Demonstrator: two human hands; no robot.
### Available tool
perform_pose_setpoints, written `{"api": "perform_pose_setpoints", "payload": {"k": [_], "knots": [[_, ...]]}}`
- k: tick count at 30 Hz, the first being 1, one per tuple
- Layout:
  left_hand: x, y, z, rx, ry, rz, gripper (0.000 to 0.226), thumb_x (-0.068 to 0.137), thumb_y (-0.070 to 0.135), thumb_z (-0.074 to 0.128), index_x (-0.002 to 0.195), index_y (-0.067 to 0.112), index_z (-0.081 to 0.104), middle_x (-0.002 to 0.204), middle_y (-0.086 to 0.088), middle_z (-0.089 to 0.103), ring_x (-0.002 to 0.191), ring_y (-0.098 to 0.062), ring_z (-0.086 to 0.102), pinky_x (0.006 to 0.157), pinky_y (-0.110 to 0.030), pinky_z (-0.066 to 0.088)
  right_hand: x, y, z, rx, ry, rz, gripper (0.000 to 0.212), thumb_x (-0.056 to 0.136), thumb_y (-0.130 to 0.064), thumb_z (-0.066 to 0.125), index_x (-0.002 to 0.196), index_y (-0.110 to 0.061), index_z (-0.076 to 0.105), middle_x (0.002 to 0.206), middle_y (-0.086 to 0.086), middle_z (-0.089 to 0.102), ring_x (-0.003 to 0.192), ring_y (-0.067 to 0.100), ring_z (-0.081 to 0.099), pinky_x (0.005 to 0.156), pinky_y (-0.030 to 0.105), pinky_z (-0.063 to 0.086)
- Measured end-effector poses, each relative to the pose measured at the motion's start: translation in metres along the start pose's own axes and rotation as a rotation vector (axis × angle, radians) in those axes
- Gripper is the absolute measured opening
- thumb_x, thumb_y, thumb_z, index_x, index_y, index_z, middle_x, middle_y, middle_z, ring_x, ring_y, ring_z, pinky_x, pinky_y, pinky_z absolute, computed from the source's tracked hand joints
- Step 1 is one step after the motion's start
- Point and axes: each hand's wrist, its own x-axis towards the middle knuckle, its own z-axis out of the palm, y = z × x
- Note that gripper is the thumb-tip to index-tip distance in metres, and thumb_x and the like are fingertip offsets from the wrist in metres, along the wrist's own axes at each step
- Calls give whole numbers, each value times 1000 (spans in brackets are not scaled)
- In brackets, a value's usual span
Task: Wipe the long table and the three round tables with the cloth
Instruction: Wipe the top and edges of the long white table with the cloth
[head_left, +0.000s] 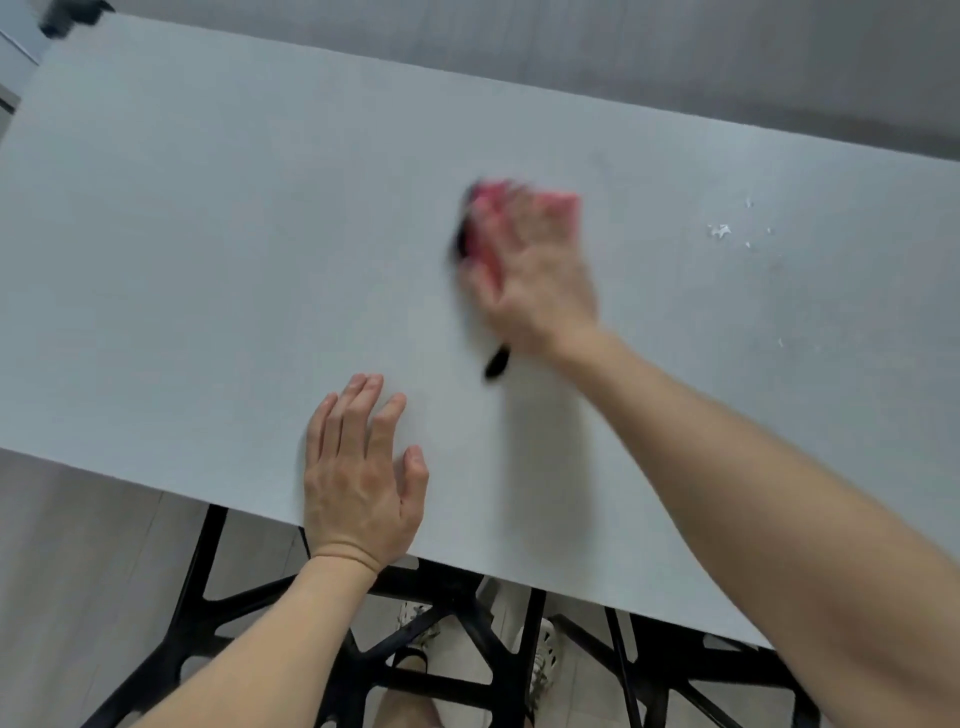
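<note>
Pressing cloth (482, 248) under flat right hand (540, 280)

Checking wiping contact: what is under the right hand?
A pink cloth with dark trim, on the long table. The right hand covers most of it; motion blur hides detail.

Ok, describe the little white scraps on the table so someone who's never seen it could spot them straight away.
Take the long pale table that fills most of the view and go toward its right side, past the right hand pressing the pink cloth. There lies a loose scatter of tiny white scraps. They are brighter than the tabletop and lie apart from the cloth.
</note>
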Motion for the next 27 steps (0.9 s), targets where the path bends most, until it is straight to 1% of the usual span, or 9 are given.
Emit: {"api": "perform_pose_setpoints", "payload": {"k": [3, 4, 7, 9, 13, 15, 18, 21, 27], "knots": [[1, 1, -1, -4, 14, 2, 52, 101, 31, 45, 142, 3, 61, 157, -18, 52, 154, -39, 43, 128, -60, 31, -23, 20, -7, -56, -141, -612, 66, 109, -59, 44, 167, -28, 40, 177, 7, 31, 166, 27, 24, 137, 48, 8], [2, 2, -1, -5, 16, 6, 52, 101, 31, 45, 142, 3, 61, 157, -18, 52, 154, -39, 43, 128, -60, 30, -9, 49, -16, -45, -95, -504, 68, 109, -62, 39, 168, -28, 40, 177, 7, 32, 166, 27, 25, 137, 49, 10], [2, 1, 2, -7, 17, 7, 52, 102, 32, 44, 142, 3, 60, 157, -18, 52, 154, -39, 42, 128, -61, 30, 35, 119, -40, -92, 5, 384, 83, 101, -71, 19, 172, -30, 26, 181, 7, 16, 168, 25, 11, 136, 50, 1], [2, 2, 3, -2, 19, 8, 52, 101, 32, 45, 142, 3, 60, 156, -19, 52, 154, -39, 43, 127, -61, 31, 47, 94, -30, -59, 61, 617, 81, 102, -66, 21, 173, -28, 24, 182, 10, 12, 169, 27, 7, 136, 51, -1], [8, 7, -1, 1, 6, 14, 52, 101, 32, 46, 142, 4, 60, 156, -19, 52, 154, -39, 43, 128, -60, 30, 6, 10, -9, -61, -128, -241, 71, 110, -64, 32, 171, -30, 30, 181, 6, 19, 168, 23, 13, 137, 45, 1], [6, 6, -2, 10, -4, 4, 52, 101, 33, 47, 143, 5, 59, 157, -18, 51, 155, -38, 42, 129, -59, 29, -14, 35, -13, -104, -128, -442, 68, 111, -63, 36, 170, -31, 32, 180, 4, 22, 168, 22, 14, 137, 42, 3], [2, 4, -2, 3, -12, 8, 51, 101, 32, 48, 144, 6, 58, 158, -17, 50, 155, -37, 40, 129, -58, 28, -29, 98, -31, -129, -33, 71, 74, 107, -65, 31, 171, -29, 31, 180, 5, 21, 168, 25, 15, 137, 44, 2], [2, 3, -3, 18, -40, -2, 52, 101, 34, 50, 144, 6, 58, 158, -18, 49, 155, -38, 40, 130, -58, 27, -34, 58, -21, -47, 44, 537, 79, 104, -65, 25, 172, -25, 27, 182, 9, 13, 169, 28, 8, 136, 53, 1], [10, 6, -12, 11, -8, 8, 48, 100, 39, 59, 133, 5, 65, 141, -16, 59, 137, -39, 54, 124, -56, 34, -66, 14, -16, -115, -190, -373, 69, 111, -62, 36, 172, -30, 26, 182, 2, 13, 169, 22, 7, 137, 46, 0]]}}
